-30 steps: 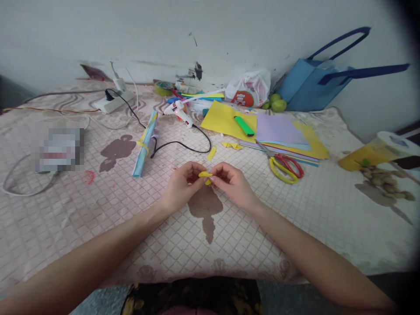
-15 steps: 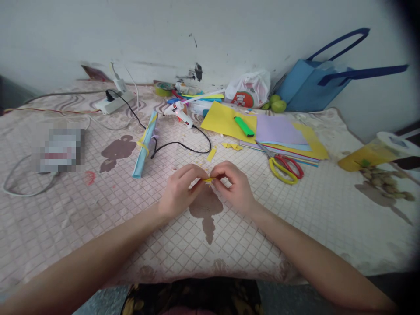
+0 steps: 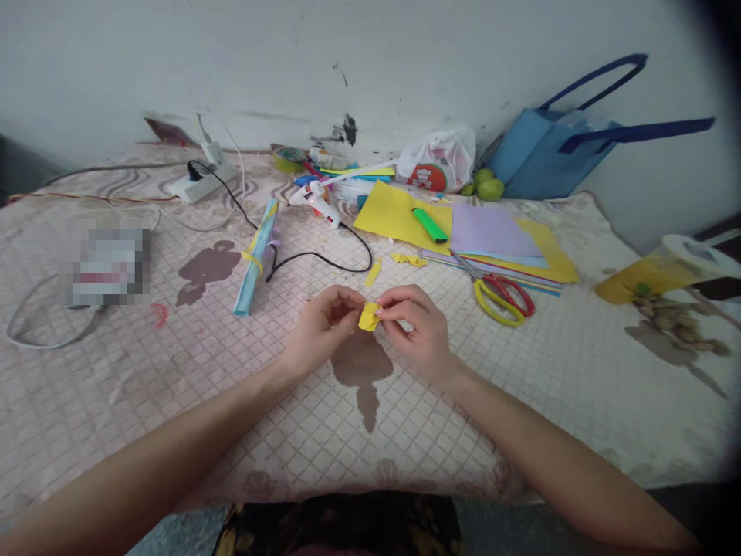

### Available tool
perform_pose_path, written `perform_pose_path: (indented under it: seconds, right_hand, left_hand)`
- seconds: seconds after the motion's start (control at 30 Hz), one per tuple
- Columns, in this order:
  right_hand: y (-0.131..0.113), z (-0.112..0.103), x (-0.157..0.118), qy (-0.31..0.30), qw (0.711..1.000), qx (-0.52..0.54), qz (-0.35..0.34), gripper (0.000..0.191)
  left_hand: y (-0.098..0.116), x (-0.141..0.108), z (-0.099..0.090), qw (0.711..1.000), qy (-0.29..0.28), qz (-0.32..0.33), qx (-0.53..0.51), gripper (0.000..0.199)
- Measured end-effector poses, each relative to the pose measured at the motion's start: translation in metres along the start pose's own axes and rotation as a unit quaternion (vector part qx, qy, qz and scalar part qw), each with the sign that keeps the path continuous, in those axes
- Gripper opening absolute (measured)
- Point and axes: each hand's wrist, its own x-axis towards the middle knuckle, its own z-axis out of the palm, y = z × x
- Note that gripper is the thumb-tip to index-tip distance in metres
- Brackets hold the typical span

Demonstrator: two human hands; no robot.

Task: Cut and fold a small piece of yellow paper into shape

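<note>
Head view: the small yellow paper piece (image 3: 369,317) is between my two hands, its broad, uneven face turned toward me. Half a second ago it showed only as a thin edge, with fingers on both ends; now it has been swung flat to view, which I judge to be a turn in the handling, with my right side doing the holding. My right hand (image 3: 421,332) has its thumb and forefinger closed together on the piece's right edge. My left hand (image 3: 317,328) is half curled, thumb and forefinger slightly parted just beside the left edge; I cannot tell whether they touch it. Straight beyond my fingers, a yellow strip (image 3: 373,274) lies on the table (image 3: 405,448), with yellow scraps (image 3: 408,259) to its right. Further right, the scissors (image 3: 501,300) rest with their blades toward the stacked sheets, near the purple sheet (image 3: 492,230). A green marker (image 3: 429,225) lies on the yellow sheet (image 3: 382,216). Off to my left are a blue paper roll (image 3: 253,266) and, farther back, the white glue gun (image 3: 325,208).
</note>
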Motion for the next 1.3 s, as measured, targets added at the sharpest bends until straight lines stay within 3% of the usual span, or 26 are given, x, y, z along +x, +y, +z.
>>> perform_pose_path:
  seconds: [0.13,0.3,0.37,0.43,0.53,0.6,0.73,1.0,1.13,1.3]
  right_hand:
    - [0.0056,-0.0015,-0.0016,-0.020,0.999,-0.021,-0.043,0.021]
    - [0.0085,-0.0015,-0.0013,-0.055,0.998,-0.020,-0.038,0.024]
    - [0.0078,-0.0003,-0.0006,-0.050,0.998,0.022,0.038,0.022]
    - [0.0066,0.0010,0.0002,-0.041,0.981,0.102,0.163,0.018]
    - [0.0044,0.0026,0.0014,-0.063,0.915,0.237,0.321,0.016]
    - [0.0031,0.0036,0.0021,-0.076,0.881,0.292,0.364,0.018]
    - [0.0029,0.0055,0.0022,-0.064,0.859,0.320,0.394,0.020]
    - [0.0031,0.0044,0.0036,-0.068,0.843,0.326,0.422,0.019]
    - [0.0028,0.0051,0.0034,-0.065,0.838,0.334,0.425,0.020]
    - [0.0074,0.0075,-0.0008,-0.066,0.829,0.357,0.425,0.020]
  left_hand:
    - [-0.0009,0.0024,0.0015,0.971,-0.044,-0.135,-0.191,0.017]
    - [-0.0004,0.0022,0.0000,0.962,-0.053,-0.157,-0.217,0.026]
    - [0.0010,0.0024,-0.0006,0.966,-0.024,-0.154,-0.205,0.026]
    - [0.0024,0.0028,-0.0010,0.975,0.007,-0.138,-0.172,0.026]
    - [0.0033,0.0029,-0.0008,0.988,0.026,-0.099,-0.112,0.026]
    - [0.0030,0.0024,-0.0004,0.993,0.021,-0.082,-0.086,0.027]
    - [0.0016,0.0014,0.0009,0.995,0.005,-0.074,-0.069,0.027]
    - [0.0003,0.0024,0.0023,0.988,0.007,-0.121,-0.094,0.027]
    - [-0.0014,0.0023,0.0009,0.987,-0.016,-0.132,-0.094,0.028]
    - [-0.0043,0.0019,0.0005,0.988,-0.003,-0.130,-0.088,0.030]
